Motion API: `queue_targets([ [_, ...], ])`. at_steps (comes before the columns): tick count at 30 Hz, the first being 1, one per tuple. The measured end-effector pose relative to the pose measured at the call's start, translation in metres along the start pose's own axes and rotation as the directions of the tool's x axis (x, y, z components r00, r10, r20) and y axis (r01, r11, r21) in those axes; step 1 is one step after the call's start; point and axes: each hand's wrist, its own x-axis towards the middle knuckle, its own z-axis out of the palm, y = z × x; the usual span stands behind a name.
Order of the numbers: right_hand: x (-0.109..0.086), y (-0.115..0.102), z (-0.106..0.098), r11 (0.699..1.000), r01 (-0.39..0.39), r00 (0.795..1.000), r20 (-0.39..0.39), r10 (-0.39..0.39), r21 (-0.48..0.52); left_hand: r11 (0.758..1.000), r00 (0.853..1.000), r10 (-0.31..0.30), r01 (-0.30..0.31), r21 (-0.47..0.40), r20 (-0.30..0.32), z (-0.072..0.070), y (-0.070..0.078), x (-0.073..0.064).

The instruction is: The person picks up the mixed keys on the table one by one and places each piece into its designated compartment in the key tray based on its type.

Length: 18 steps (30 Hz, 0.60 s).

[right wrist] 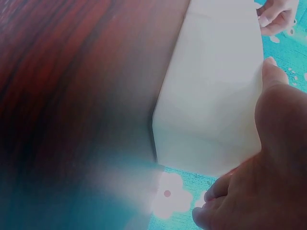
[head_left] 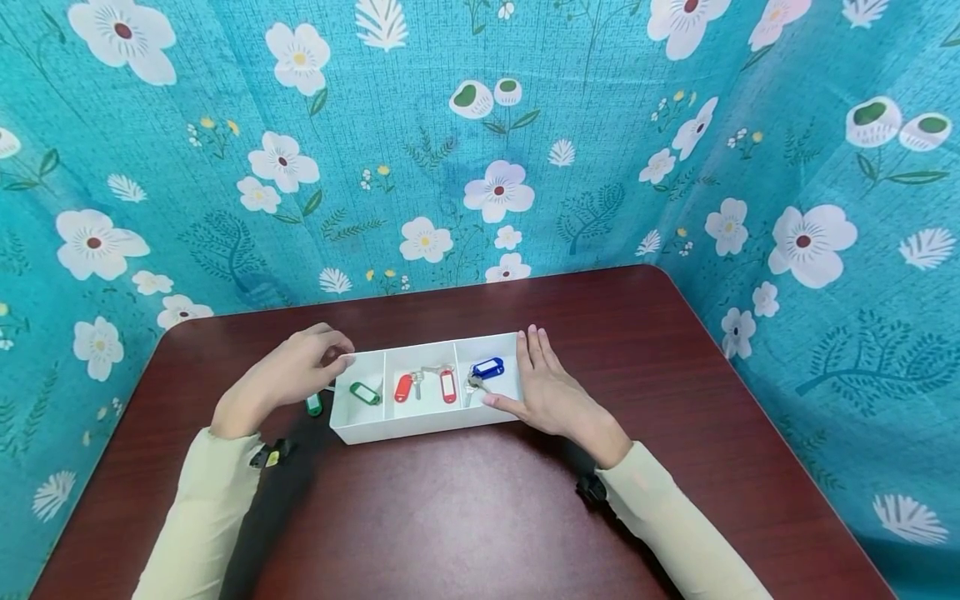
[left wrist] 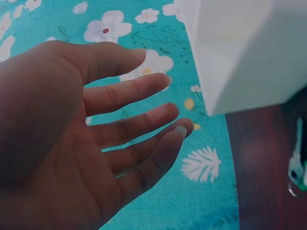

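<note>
A white three-compartment tray (head_left: 431, 426) stands on the table. My right hand (head_left: 557, 398) lies against its right end, fingers straight along the end wall and thumb over the front rim. At the opposite end my left hand (head_left: 292, 371) hovers by the corner; in the left wrist view its loosely bent fingers are empty, apart from the tray wall (left wrist: 249, 81). Below that hand lies a key (left wrist: 296, 163) with a green tag (head_left: 313, 405). Inside the tray are a green key tag (head_left: 365, 393) at left, two red key tags (head_left: 403, 387) with keys mid-tray, and blue key tags (head_left: 488, 367) with keys at right.
The dark red-brown table (head_left: 465, 517) extends in front of the tray and to both sides. A turquoise flowered cloth (head_left: 420, 183) hangs behind the table and along its sides. A dark wrist strap (head_left: 272, 454) shows at my left sleeve.
</note>
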Motion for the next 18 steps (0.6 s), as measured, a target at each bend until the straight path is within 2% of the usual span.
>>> queue_targets([
  [11, 0.001, 0.001, 0.000, 1.000, 0.004, 1.000, -0.008, -0.004, -0.004, 1.000, 0.999, -0.019, 0.020, 0.020, -0.043, 0.013, -0.020, -0.015],
  [18, 0.000, 0.000, 0.001, 1.000, -0.005, 1.000, 0.004, 0.005, 0.004, 1.000, 0.997, -0.010, 0.012, 0.020, -0.076, 0.017, -0.030, -0.019],
])
